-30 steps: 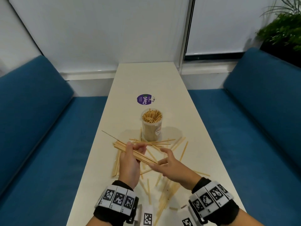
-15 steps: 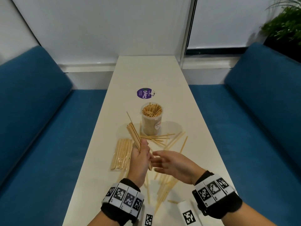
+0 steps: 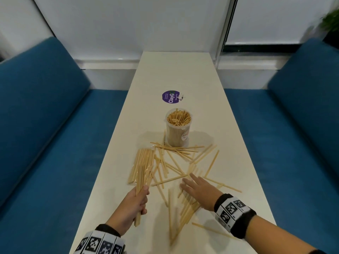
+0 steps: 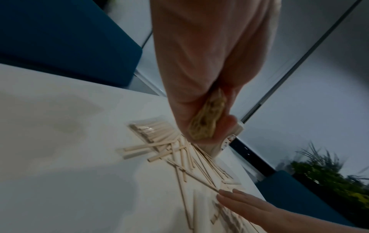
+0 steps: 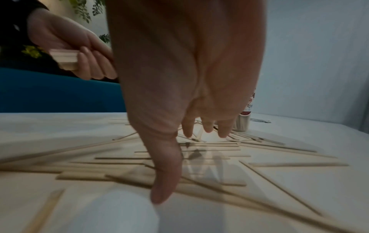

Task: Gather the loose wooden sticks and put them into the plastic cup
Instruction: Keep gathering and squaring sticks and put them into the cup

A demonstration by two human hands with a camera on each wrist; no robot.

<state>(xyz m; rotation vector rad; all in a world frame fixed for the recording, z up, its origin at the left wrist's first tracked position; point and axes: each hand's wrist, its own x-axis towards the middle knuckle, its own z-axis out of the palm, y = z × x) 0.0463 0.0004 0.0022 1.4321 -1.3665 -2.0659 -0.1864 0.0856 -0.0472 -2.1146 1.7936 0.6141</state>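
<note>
A clear plastic cup (image 3: 178,132) packed with upright wooden sticks stands mid-table. Loose sticks (image 3: 176,162) lie scattered in front of it and toward me. My left hand (image 3: 136,202) grips a bundle of sticks (image 3: 142,180) in its fist, pointing away from me; the bundle's cut ends (image 4: 207,116) show in the left wrist view. My right hand (image 3: 194,184) reaches flat and open over the scattered sticks (image 5: 199,157), its fingers (image 5: 207,127) straight and just above them. Part of the cup (image 5: 244,121) shows behind the right hand.
A clear packet of sticks (image 3: 141,165) lies left of the pile. A purple round sticker (image 3: 170,97) sits beyond the cup. The narrow white table (image 3: 183,70) runs between two blue sofas (image 3: 45,125). A plant (image 3: 332,21) stands at the far right.
My left hand has drawn back toward me and to the left with its bundle lowered. My right hand has let go of the bundle and spread flat over the loose sticks.
</note>
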